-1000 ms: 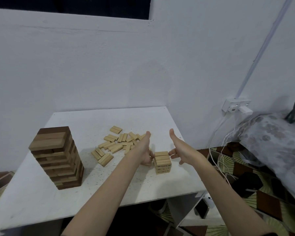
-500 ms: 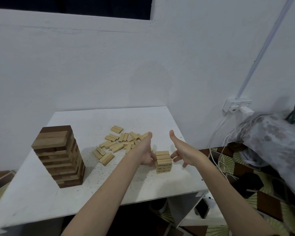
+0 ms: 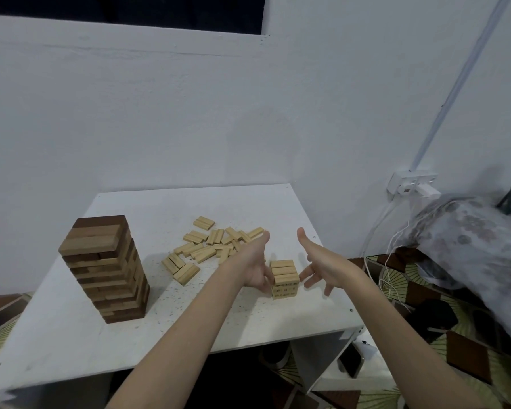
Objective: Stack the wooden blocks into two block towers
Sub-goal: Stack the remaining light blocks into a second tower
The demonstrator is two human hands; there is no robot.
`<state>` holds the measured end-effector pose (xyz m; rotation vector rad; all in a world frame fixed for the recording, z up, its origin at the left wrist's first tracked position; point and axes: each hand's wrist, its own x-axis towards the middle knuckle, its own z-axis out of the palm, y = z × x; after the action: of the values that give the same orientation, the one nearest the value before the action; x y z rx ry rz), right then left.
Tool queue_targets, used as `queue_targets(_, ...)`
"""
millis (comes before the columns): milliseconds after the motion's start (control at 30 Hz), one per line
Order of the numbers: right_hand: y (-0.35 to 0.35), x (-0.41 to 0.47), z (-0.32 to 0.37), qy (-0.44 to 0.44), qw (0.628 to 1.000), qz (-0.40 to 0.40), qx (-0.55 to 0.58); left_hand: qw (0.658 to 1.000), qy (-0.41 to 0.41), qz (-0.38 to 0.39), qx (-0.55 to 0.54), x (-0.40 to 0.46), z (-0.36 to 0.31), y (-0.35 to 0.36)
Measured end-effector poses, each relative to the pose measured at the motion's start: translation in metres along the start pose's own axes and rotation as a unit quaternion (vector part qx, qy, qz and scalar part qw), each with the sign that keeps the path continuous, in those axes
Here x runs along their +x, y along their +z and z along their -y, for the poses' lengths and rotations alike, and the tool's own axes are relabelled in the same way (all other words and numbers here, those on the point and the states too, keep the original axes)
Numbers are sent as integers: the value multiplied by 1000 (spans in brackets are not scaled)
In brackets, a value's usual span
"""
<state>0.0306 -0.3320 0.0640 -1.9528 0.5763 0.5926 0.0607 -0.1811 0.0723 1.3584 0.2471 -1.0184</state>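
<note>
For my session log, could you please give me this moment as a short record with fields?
surface: white table
finished tower: tall tower of dark and light blocks, table's left side
tower in progress: short tower of light blocks, near the right edge
loose blocks: scattered pile mid-table, behind the short tower
left hand: open, fingers against the short tower's left side
right hand: open, fingers spread just right of it, contact unclear
</note>
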Motion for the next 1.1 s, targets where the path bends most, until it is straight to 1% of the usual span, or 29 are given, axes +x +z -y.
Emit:
queue_targets(67,-2,0,0,-5,1000,-3,-14,1000,4,-4,14,2,1,-4)
queue_targets(133,-6,1,-1,-25,998,-27,-45,998,39,-32,36,8,4,-12)
queue_targets(167,-7,2,-2,-48,995,-45,-72,992,72,-56,83,12,5,-17)
queue_targets(200,-10,3,-4,-76,989,-60,-108,978,110,-80,161,16,8,-22)
queue_targets(267,-13,5,-6,-127,972,-57,-187,920,177,-114,331,22,12,-29)
queue_targets(300,-12,6,-7,-144,961,-49,-229,890,196,-122,394,23,14,-29)
queue_targets(400,-5,14,-9,-190,922,-53,-334,820,218,-128,513,29,20,-25)
queue_targets(467,0,20,-11,-213,901,-62,-372,777,230,-141,568,36,24,-22)
queue_targets(500,1,22,-11,-221,895,-67,-382,763,236,-149,582,41,26,-22)
queue_targets(633,2,30,-16,-238,883,-72,-397,742,260,-162,596,53,30,-21)
queue_targets(833,2,35,-20,-249,883,-68,-392,733,268,-166,603,58,30,-21)
queue_targets(1100,5,46,-22,-240,880,-78,-402,723,268,-172,614,59,32,-18)
